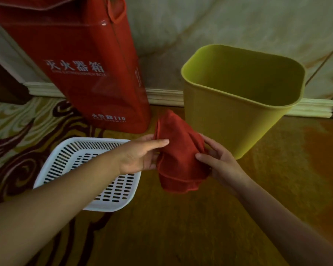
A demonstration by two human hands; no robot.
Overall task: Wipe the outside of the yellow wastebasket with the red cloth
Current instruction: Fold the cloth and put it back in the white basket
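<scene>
The yellow wastebasket (225, 120) stands upright on the floor at the right, against the wall, with nothing visible inside. The red cloth (179, 156) hangs crumpled in the air just left of the wastebasket's lower front corner, apart from its side. My left hand (140, 156) grips the cloth's left edge with thumb and fingers. My right hand (219, 162) pinches its right edge, close to the wastebasket's wall.
A tall red fire-extinguisher box (88, 62) stands against the wall at the left. A white slotted plastic basket (69, 150) lies on the floor under my left forearm. Patterned carpet covers the left floor, brown flooring the right. A white baseboard (165, 96) runs along the wall.
</scene>
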